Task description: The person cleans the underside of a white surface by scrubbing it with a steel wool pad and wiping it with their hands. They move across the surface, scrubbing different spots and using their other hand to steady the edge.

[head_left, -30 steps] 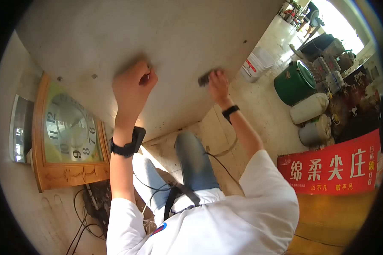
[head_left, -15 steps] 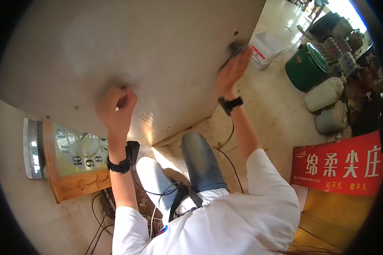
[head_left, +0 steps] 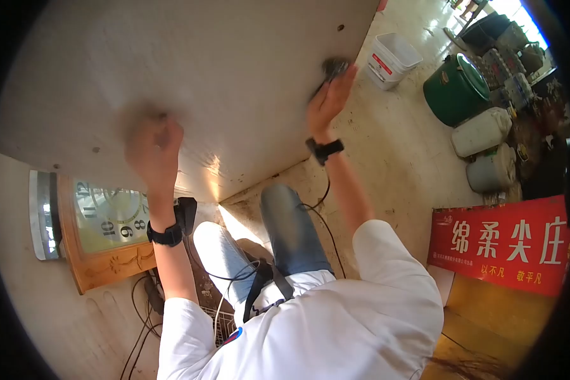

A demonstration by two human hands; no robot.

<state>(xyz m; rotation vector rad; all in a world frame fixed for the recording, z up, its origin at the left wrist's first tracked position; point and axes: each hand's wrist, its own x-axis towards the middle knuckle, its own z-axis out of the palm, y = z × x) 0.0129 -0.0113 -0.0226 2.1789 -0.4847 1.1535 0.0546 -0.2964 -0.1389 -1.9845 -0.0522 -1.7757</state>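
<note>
A large pale panel [head_left: 234,76] fills the upper left of the view. My left hand [head_left: 152,149] is closed against it, fingers curled together over a small dark spot; what they hold, if anything, is hidden. Close to the panel's right edge, my right hand [head_left: 330,102] has its fingers stretched out. A blurred dark object [head_left: 335,66] shows at those fingers, and I cannot make out its kind. Black bands [head_left: 326,151] are strapped round both wrists, and the left one carries a black box [head_left: 185,214].
A framed clock [head_left: 114,218] stands at the left, with cables [head_left: 139,335] below it. On the right are a white bucket [head_left: 391,60], a green lidded bin [head_left: 455,88], pale jugs [head_left: 482,132] and a red sign [head_left: 500,244]. My knees [head_left: 285,221] are below the panel.
The panel, both hands and the clock have shifted left and slightly up in view. Both hands stay near the same places on the panel, with much the same finger shapes.
</note>
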